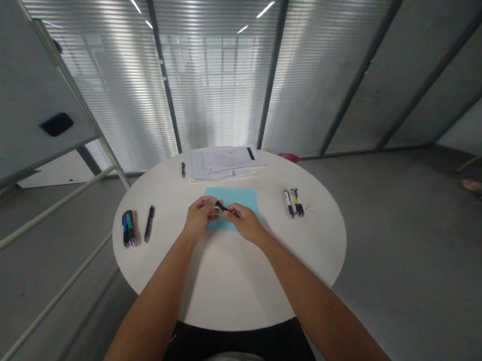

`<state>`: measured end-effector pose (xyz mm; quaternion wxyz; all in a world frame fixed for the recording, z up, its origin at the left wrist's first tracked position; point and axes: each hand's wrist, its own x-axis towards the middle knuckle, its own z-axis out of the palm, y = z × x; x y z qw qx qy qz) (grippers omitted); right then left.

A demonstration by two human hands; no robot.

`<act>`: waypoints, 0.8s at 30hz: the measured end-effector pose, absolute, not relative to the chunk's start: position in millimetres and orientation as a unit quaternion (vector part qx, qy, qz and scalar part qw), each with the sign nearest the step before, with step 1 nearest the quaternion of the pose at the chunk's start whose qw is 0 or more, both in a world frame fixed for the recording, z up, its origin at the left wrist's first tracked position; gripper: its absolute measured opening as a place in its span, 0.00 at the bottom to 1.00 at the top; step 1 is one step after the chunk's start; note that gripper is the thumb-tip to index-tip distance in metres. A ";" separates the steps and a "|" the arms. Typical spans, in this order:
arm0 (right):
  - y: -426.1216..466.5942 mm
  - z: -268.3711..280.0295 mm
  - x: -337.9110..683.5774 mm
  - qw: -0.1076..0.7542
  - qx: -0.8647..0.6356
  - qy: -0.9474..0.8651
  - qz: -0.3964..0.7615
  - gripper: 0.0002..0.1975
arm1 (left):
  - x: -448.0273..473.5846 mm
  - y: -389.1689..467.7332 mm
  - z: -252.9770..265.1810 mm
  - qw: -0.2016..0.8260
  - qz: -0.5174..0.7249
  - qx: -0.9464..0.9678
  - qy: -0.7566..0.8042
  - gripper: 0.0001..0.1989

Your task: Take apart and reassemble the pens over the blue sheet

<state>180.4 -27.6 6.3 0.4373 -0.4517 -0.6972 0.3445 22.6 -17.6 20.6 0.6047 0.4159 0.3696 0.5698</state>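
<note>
The black pen-like piece (221, 205) is between both hands, in front of the person and over the light blue sheet (243, 195). I see the left hand (201, 216) with its fingers closed around the upper end of this piece, and the right hand (242, 219) pinches the lower end with thumb and fingers; I cannot tell the exact finger contact from my distance. The sheet lies near the middle of the round white table (233, 294), with its right edge visible beside the right hand. To the right, a broad stretch of white surface comes before the right pen group (295, 203), which lies inside the table edge. To the left, the black pen (149, 224) lies tilted, and the left pen group (127, 228) is close to the left edge. Behind the sheet, the paper stack (221, 164) reaches the far edge, with a dark pen (183, 169) just beside it. Both forearms cross the near edge.
</note>
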 end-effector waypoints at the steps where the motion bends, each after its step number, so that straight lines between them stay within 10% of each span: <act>1: -27.3 6.0 180.4 0.438 -0.453 -0.696 0.345 0.14 | 22.5 -17.3 20.7 0.593 0.573 0.419 0.379 0.18; 11: -22.3 3.8 185.2 0.456 -0.503 -0.679 0.277 0.14 | 4.5 -16.8 12.4 0.133 0.413 0.635 0.639 0.16; 24: -21.7 1.7 186.1 0.435 -0.517 -0.691 0.258 0.14 | 14.1 -23.1 8.5 0.055 0.184 0.732 0.654 0.15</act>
